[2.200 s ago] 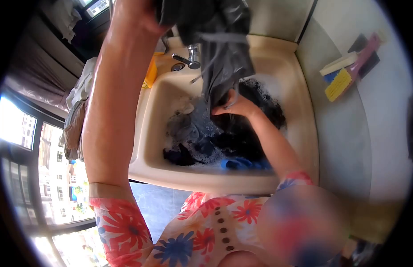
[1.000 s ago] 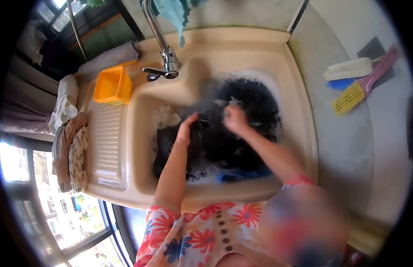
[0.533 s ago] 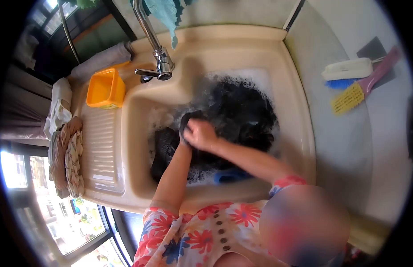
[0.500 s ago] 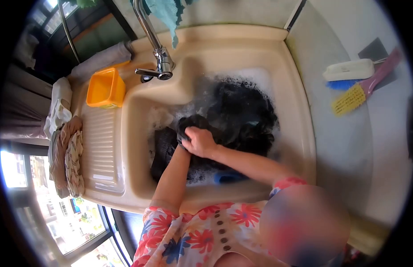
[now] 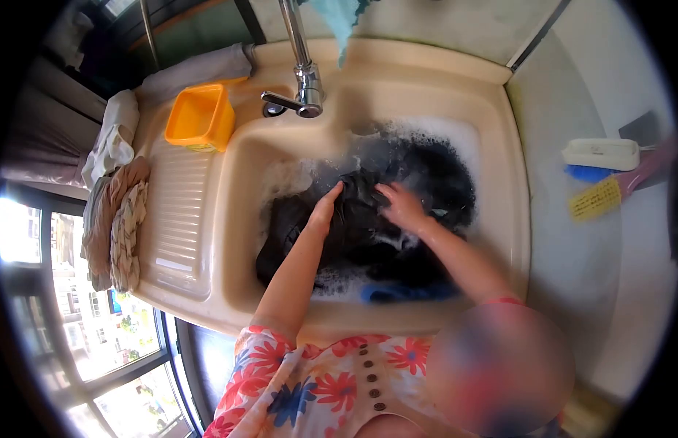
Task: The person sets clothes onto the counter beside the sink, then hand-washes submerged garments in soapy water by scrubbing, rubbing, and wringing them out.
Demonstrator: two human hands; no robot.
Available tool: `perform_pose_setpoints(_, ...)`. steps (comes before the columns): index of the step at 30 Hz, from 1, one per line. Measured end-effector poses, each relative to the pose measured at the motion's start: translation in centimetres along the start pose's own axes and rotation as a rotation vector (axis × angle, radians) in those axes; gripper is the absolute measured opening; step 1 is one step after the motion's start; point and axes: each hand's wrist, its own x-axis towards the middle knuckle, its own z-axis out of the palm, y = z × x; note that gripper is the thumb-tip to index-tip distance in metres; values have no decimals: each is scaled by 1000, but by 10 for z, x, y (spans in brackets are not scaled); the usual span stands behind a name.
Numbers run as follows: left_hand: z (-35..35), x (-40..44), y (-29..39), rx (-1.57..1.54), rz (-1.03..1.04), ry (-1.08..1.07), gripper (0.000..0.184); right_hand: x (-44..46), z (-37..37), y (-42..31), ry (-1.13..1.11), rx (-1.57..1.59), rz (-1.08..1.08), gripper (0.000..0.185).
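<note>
Dark wet clothing (image 5: 295, 226) fills much of the soapy water in the beige sink (image 5: 226, 241). My left hand (image 5: 326, 208) has its fingers closed on a black garment (image 5: 359, 196), thumb side up, at the middle of the basin. On the other side of the same cloth, my right hand (image 5: 403, 209) grips it with bent fingers. The stretch of garment between the hands lies at the water's surface. Below my right forearm, a blue cloth (image 5: 404, 292) is partly under water at the near wall.
A chrome tap (image 5: 308, 87) stands behind the basin. On the ribbed drainboard (image 5: 179, 212) sits a yellow container (image 5: 201, 120), with folded clothes (image 5: 120, 219) along its left edge. A white brush (image 5: 600, 153) and a yellow-bristled brush (image 5: 598, 198) lie on the right ledge.
My hands were together, squeezing a bunched black cloth above the water. They are now apart, with the garment spread between them lower down. The view has shifted slightly.
</note>
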Motion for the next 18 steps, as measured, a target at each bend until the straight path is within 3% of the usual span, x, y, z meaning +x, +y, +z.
perform_pose_setpoints(1, -3, 0, -2, 41, 16, 30, 44, 12, 25, 39, 46, 102, -108, 48)
perform_pose_setpoints(3, -9, 3, -1, 132, 50, 83, 42, 49, 25, 47, -295, 74, 349, 31)
perform_pose_setpoints(5, 10, -15, 6, 10, -1, 16, 46, 37, -11, -31, 18, 177, 484, 19)
perform_pose_setpoints(7, 16, -18, 7, -67, -35, -5, 49, 13, 1, -78, 284, 292, -37, 22)
perform_pose_setpoints(9, 19, -13, 0, 12, 98, 105, 39, -2, 5, -124, 278, 369, -324, 28)
perform_pose_setpoints(11, 19, -11, -6, 109, 236, 231, 31, 22, 24, -110, 355, 136, -291, 30)
perform_pose_setpoints(13, 15, -4, -14, 195, 373, 355, 24, 67, 19, -83, 348, 49, 56, 24)
perform_pose_setpoints(14, -17, 36, -26, 232, 331, 380, 27, 78, 21, -66, 340, 65, 94, 24)
perform_pose_setpoints(15, 15, 5, -20, 89, 241, 267, 28, 83, 13, -64, 337, 83, 132, 23)
perform_pose_setpoints(17, -17, 42, -25, 266, 362, 400, 29, 68, 18, -74, 370, 99, 69, 24)
perform_pose_setpoints(18, -32, 42, -25, 182, 361, 282, 29, 53, 14, -91, 364, 149, -24, 24)
